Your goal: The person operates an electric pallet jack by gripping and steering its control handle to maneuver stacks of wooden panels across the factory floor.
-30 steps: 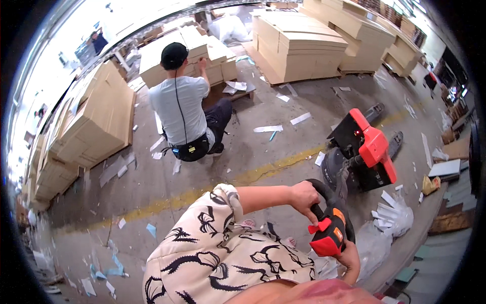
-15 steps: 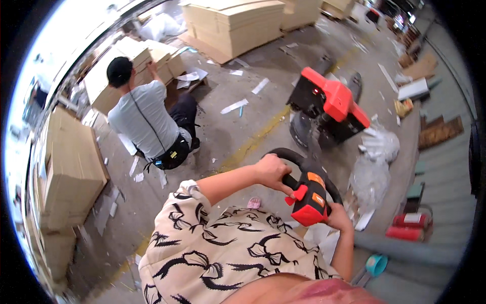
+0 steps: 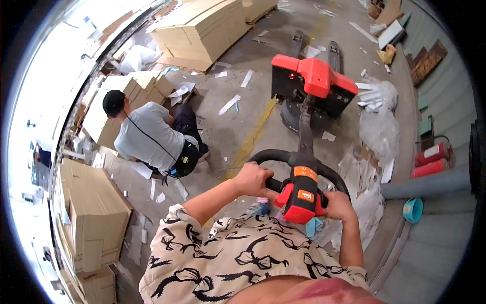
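Both of my hands grip the looped black handle of a red and black electric pallet jack. My left hand [image 3: 254, 181] is closed round the left grip, beside the red and black control head [image 3: 302, 195]. Round the right grip, my right hand [image 3: 338, 206] is closed, with part of its fingers hidden behind the head. A dark tiller bar [image 3: 305, 131] runs forward from the handle to the red-topped body [image 3: 319, 76]. Beyond the body, two dark forks [image 3: 333, 57] lie low over the floor, carrying nothing that I can see.
A person [image 3: 152, 134] in a grey shirt and dark cap crouches at left beside stacked cardboard [image 3: 109, 109]. More cardboard stacks [image 3: 197, 38] stand far left and near left. Plastic wrap [image 3: 378, 129], red fire extinguishers [image 3: 430, 159] and a teal bucket [image 3: 412, 210] line the right wall. Paper scraps litter the floor.
The handle and pallet jack have swung into line, forks now pointing straight away from me. My hands remain on the grips. The crouching person's raised arm has come down.
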A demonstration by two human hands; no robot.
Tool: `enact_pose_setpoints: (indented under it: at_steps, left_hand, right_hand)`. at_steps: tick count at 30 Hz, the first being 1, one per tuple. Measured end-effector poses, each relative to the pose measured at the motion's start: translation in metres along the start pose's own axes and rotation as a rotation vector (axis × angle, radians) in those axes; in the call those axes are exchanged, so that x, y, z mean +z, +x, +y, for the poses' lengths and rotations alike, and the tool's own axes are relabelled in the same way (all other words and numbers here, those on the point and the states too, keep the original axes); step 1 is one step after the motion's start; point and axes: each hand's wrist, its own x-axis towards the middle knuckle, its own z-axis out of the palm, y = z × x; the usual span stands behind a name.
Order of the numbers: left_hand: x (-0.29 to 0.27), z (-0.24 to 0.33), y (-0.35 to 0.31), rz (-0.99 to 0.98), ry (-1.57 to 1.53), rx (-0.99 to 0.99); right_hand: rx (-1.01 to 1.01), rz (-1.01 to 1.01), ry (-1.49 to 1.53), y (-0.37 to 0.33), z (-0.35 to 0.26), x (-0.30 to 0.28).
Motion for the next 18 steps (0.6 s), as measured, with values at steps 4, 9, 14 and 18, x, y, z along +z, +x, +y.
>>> enact_pose_setpoints:
  at_steps: [4, 9, 14, 18]
  left_hand:
    - [-0.008, -0.015, -0.016, 0.057, 0.027, 0.093]
    - [-0.045, -0.066, -0.038, 0.116, 0.002, 0.235]
    - [-0.114, -0.135, -0.028, 0.091, -0.026, 0.287]
    - [-0.141, -0.167, -0.018, 0.047, 0.006, 0.285]
  right_hand:
    - [-0.01, 0.07, 0.016, 0.003, -0.02, 0.019]
    - [-0.005, 0.06, 0.162, 0.014, -0.082, 0.026]
    - [0.027, 0.222, 0.396, 0.035, -0.175, 0.009]
    - [0.168, -0.004, 0.734, 0.057, -0.192, 0.004]
